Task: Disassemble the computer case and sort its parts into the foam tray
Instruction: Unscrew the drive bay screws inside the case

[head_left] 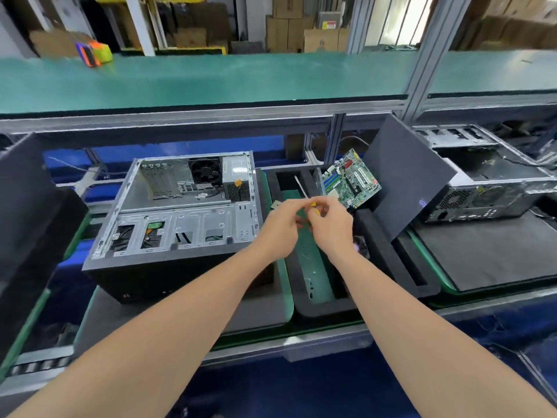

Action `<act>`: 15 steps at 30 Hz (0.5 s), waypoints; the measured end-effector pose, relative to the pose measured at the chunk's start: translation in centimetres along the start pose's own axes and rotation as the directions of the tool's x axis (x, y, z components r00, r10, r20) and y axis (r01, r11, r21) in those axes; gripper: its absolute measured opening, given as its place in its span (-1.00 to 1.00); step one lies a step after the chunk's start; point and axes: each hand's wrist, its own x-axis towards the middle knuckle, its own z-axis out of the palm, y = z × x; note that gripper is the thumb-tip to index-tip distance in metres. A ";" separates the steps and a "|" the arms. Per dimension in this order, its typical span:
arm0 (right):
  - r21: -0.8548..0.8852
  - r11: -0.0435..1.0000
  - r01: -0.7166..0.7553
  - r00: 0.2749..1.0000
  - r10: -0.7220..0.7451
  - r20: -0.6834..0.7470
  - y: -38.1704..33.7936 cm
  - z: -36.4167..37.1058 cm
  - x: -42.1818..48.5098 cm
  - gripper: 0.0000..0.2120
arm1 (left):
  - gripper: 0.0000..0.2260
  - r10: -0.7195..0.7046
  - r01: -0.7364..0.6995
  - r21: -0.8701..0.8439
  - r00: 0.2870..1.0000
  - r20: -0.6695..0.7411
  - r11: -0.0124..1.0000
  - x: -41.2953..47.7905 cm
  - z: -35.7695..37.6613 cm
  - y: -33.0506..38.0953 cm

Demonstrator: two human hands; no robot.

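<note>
Right grip (pixel 330 220) curled round screwdriver (pixel 300 186); left grip (pixel 278 226) pinched alongside, contents unclear; keep low over foam tray (pixel 385 254) before releasing.

One wide-angle view is taken from the head, directed forward and down. The computer case (pixel 177 212) and foam tray (pixel 327 310) are framed near, at centre; a green shelf (pixel 211 79) is seen beyond.

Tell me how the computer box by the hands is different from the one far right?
The near case shows its open inside; the far case shows its vented back. The near case is in full view; the far case is partly hidden behind a leaning black panel. Both are grey metal.
</note>
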 end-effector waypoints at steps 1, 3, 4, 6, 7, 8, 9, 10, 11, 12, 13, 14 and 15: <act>0.018 0.999 0.029 0.999 -0.029 0.013 -1.1 0.1 0.2 -0.92 | -0.36 0.016 -0.015 0.036 0.999 -0.035 0.999 -0.1 -0.9 0.1; 0.049 0.994 0.097 0.994 -0.099 0.042 -3.2 0.6 0.3 -0.90 | -0.41 0.037 -0.027 0.092 0.994 -0.100 0.995 -0.4 -2.8 -0.1; 0.072 0.990 0.125 0.990 -0.129 0.057 -4.2 1.0 0.3 -0.89 | -0.42 0.036 -0.020 0.127 0.991 -0.130 0.992 -0.7 -3.8 -0.3; 0.106 0.979 0.173 0.979 -0.183 0.087 -6.2 2.0 0.1 -0.88 | -0.38 0.036 0.006 0.220 0.982 -0.187 0.975 -1.6 -5.9 -0.7; 0.109 0.973 0.202 0.972 -0.213 0.099 -7.2 2.7 0.0 -0.88 | -0.35 0.042 0.019 0.261 0.974 -0.224 0.965 -2.2 -6.9 -1.0; 0.107 0.967 0.232 0.963 -0.244 0.112 -8.3 3.4 -0.1 -0.88 | -0.32 0.050 0.031 0.286 0.961 -0.271 0.958 -2.7 -7.9 -1.2; 0.107 0.960 0.259 0.954 -0.272 0.124 -9.4 4.1 -0.2 -0.87 | -0.30 0.052 0.048 0.293 0.944 -0.324 0.955 -3.2 -9.0 -1.5; 0.111 0.954 0.278 0.946 -0.292 0.140 -10.4 5.0 -0.3 -0.85 | -0.29 0.043 0.070 0.290 0.929 -0.367 0.955 -3.7 -10.1 -1.8; 0.123 0.950 0.286 0.940 -0.303 0.159 -11.5 5.8 -0.5 -0.83 | -0.29 0.026 0.096 0.291 0.922 -0.386 0.952 -4.1 -11.3 -2.2; 0.137 0.948 0.286 0.934 -0.308 0.181 -12.4 6.7 -0.7 -0.81 | -0.30 0.004 0.122 0.303 0.923 -0.385 0.945 -4.5 -12.5 -2.7; 0.141 0.946 0.292 0.928 -0.316 0.199 -13.4 7.6 -0.9 -0.80 | -0.31 -0.013 0.142 0.320 0.927 -0.375 0.937 -4.8 -13.8 -3.2; 0.135 0.941 0.311 0.920 -0.334 0.205 -14.3 8.7 -1.0 -0.79 | -0.33 -0.024 0.153 0.327 0.930 -0.368 0.933 -5.0 -15.0 -3.9; 0.127 0.933 0.337 0.912 -0.357 0.202 -15.1 9.7 -1.1 -0.79 | -0.35 -0.031 0.154 0.312 0.930 -0.366 0.937 -5.2 -16.2 -4.6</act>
